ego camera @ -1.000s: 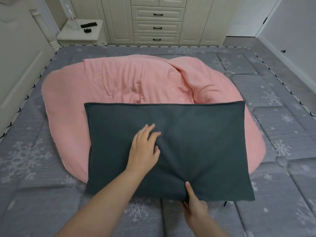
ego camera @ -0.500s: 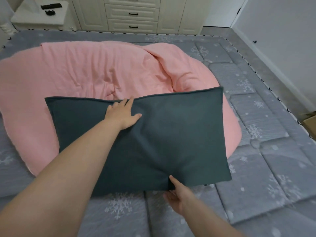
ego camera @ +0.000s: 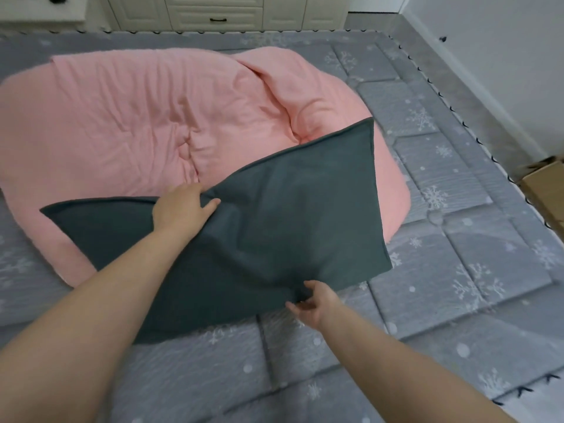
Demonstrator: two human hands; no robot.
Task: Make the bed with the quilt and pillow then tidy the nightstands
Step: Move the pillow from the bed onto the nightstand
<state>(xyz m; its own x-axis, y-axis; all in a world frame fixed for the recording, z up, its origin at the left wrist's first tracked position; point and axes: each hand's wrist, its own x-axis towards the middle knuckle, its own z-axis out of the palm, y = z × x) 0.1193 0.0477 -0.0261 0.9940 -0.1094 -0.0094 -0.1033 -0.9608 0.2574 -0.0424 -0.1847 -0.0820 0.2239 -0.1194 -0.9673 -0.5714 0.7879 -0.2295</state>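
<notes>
A dark teal pillow [ego camera: 290,215] lies partly on a crumpled pink quilt [ego camera: 128,126] in the middle of the grey snowflake mattress [ego camera: 457,270]. My left hand [ego camera: 180,209] grips the pillow's far edge, fingers curled over it. My right hand [ego camera: 314,302] pinches the pillow's near edge from below. The pillow's right end is raised and tilted, while its left end lies flat on the quilt.
A white nightstand [ego camera: 39,10] with a small black object stands at the far left corner. Cream drawers [ego camera: 213,13] line the far wall. A cardboard box [ego camera: 546,190] sits on the floor at the right, beside the bed's edge.
My left hand slid from the pillow's top face to its far edge and took hold. The pillow's right end has lifted and swung up. The view shifted right.
</notes>
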